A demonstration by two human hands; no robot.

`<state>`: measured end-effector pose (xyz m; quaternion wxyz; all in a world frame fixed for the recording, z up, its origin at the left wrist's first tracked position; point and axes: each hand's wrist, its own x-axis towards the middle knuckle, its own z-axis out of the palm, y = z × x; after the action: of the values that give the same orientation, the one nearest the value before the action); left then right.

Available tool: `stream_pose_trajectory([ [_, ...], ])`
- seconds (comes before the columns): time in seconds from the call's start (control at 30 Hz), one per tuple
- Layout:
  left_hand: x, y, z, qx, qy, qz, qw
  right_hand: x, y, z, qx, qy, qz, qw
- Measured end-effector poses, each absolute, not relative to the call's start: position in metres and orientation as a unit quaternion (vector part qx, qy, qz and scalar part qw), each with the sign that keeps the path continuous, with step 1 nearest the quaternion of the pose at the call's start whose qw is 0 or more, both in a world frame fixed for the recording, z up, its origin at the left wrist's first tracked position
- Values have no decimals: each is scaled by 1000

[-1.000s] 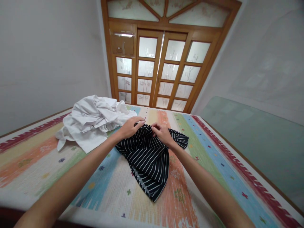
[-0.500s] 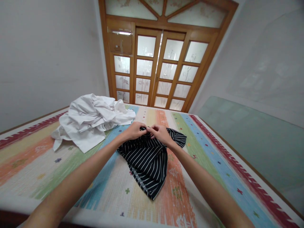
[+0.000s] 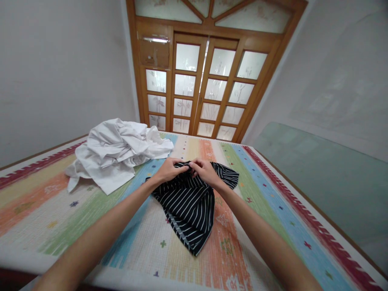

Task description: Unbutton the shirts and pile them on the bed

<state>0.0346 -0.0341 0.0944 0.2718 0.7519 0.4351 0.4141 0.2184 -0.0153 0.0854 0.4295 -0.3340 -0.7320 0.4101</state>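
A black garment with thin white stripes (image 3: pixel 190 208) lies bunched on the patterned table cover (image 3: pixel 142 242), one pointed end spread towards me. At its far edge my left hand (image 3: pixel 171 169) pinches the cloth between thumb and fingers. My right hand (image 3: pixel 204 170) is closed on the same edge just beside it, the two thumbs almost meeting. Whatever small part of the cloth sits between the fingertips is too hidden to make out. Another part of the garment sticks out to the right, beyond my right wrist.
Crumpled white cloth (image 3: pixel 118 149) is heaped at the back left of the table. Wooden doors with glass panes (image 3: pixel 194 85) stand behind the far edge. A pale wall (image 3: pixel 60 72) rises on the left, and a greenish glass-like panel (image 3: pixel 318 173) leans on the right.
My left hand has shifted slightly, its fingers lying a little farther left along the edge. Both hands still grip the garment, which has barely moved.
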Motion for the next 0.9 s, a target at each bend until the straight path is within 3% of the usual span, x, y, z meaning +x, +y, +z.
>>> stream_pose_trajectory([
  [0.23,39,-38,92,731,442,452,257,217,-25,90,-369,-789,251,422],
  [0.4,46,-42,91,701,459,493,233,214,-22,81,-403,-778,201,438],
  [0.53,42,-46,101,703,453,500,226,223,-10,72,-449,-729,244,455],
  [0.8,8,-43,123,683,476,539,130,259,7,96,-512,-546,317,583],
  [0.9,14,-45,120,702,461,524,142,246,-2,102,-485,-536,400,564],
])
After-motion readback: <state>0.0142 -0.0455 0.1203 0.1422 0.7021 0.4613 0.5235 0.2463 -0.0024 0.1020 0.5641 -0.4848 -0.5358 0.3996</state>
